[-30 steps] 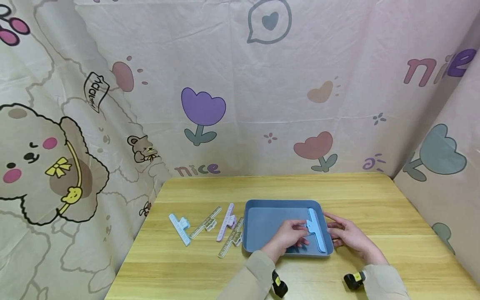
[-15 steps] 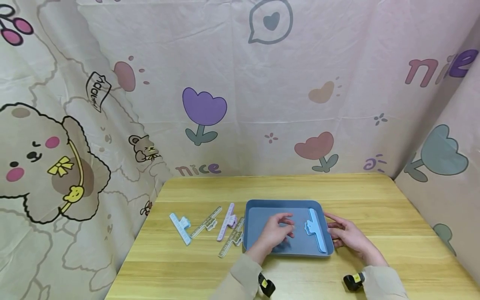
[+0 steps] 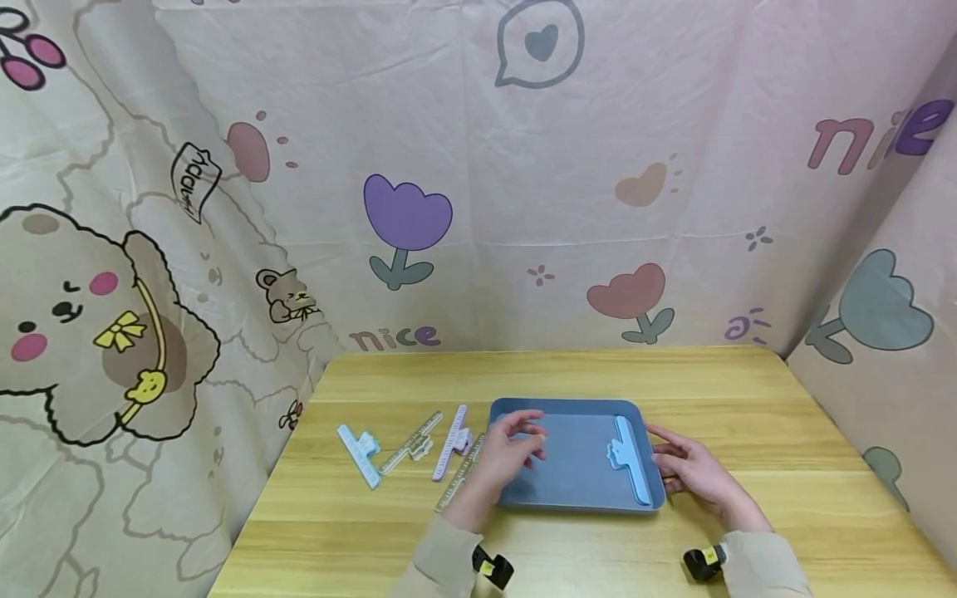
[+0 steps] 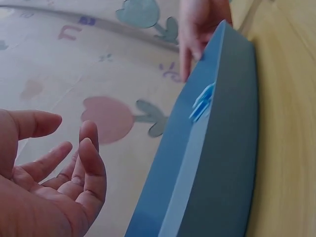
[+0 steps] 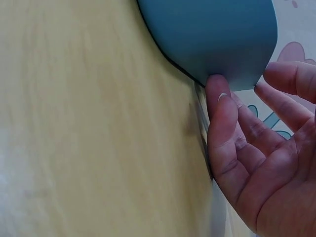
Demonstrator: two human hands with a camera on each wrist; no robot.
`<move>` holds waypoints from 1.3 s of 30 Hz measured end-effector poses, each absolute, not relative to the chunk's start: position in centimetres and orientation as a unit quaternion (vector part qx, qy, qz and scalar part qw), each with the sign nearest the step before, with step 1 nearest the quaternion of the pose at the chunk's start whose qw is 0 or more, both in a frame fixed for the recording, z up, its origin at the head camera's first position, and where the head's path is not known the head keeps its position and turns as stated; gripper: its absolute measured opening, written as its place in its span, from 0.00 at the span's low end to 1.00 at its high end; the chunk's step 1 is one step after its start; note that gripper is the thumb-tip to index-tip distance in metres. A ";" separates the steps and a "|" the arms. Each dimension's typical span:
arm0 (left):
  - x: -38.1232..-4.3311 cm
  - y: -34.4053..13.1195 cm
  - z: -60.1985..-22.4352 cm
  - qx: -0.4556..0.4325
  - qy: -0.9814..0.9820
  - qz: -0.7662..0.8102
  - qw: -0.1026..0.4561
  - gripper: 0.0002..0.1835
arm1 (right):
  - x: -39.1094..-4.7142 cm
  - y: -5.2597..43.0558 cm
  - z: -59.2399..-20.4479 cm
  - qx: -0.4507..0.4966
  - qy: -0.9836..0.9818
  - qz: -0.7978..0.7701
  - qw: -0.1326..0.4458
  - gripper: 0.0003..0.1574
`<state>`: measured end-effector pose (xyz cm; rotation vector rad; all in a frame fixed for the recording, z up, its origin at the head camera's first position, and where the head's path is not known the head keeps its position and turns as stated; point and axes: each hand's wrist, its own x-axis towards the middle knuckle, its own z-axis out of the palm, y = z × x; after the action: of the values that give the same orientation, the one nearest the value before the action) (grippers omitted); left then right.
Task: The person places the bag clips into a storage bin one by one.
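My left hand (image 3: pixel 512 448) is held over the left part of a blue-grey tray (image 3: pixel 576 404), its fingers loosely bent and nothing in them. In the left wrist view, a gap shows between its thumb and fingers (image 4: pixel 94 173). My right hand (image 3: pixel 695 473) holds the tray's right side, thumb at the rim and bent fingertips (image 5: pixel 217 89) against the outer wall. Inside the tray, along its right wall, lies a light blue ruler clip (image 3: pixel 631 461). Left of the tray lie a blue ruler clip (image 3: pixel 359 457), a clear one (image 3: pixel 411 444), and a purple one (image 3: pixel 451 444).
Another clear ruler clip (image 3: pixel 456 486) lies close to the tray's left side, partly hidden by my left hand and wrist. The wooden table (image 3: pixel 374 540) ends at a printed curtain (image 3: pixel 478 208) behind and at both sides.
My left hand has let go of the light blue clip in the tray and moved left across the tray. My right hand has stayed at the tray's right side.
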<state>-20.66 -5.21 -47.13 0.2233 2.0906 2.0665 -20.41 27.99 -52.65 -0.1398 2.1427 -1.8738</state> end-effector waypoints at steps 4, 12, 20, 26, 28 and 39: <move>-20.7 -7.8 -47.5 0.057 0.692 0.716 0.075 0.21 | -20.5 28.0 -52.8 -0.047 0.743 -0.652 0.145 0.40; -20.2 -12.7 -48.2 -0.008 0.642 0.766 0.041 0.24 | -20.5 28.0 -52.9 -0.046 0.743 -0.652 0.146 0.40; -19.6 -16.8 -49.7 -0.076 0.640 0.765 0.008 0.27 | -20.5 28.0 -52.9 -0.045 0.744 -0.650 0.144 0.40; -19.1 -19.0 -50.9 -0.127 0.633 0.763 -0.004 0.30 | -20.6 28.1 -53.1 -0.042 0.749 -0.647 0.141 0.39; -19.0 -19.5 -51.3 -0.135 0.631 0.764 -0.006 0.29 | -20.6 28.1 -53.2 -0.037 0.748 -0.647 0.141 0.39; -19.5 -20.3 -53.0 -0.176 0.624 0.762 -0.006 0.26 | -20.5 27.9 -52.8 -0.040 0.751 -0.644 0.139 0.40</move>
<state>-19.50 -20.29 -53.04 -0.5549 1.9659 2.4016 -20.49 27.92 -52.81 -0.1156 2.1707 -1.8621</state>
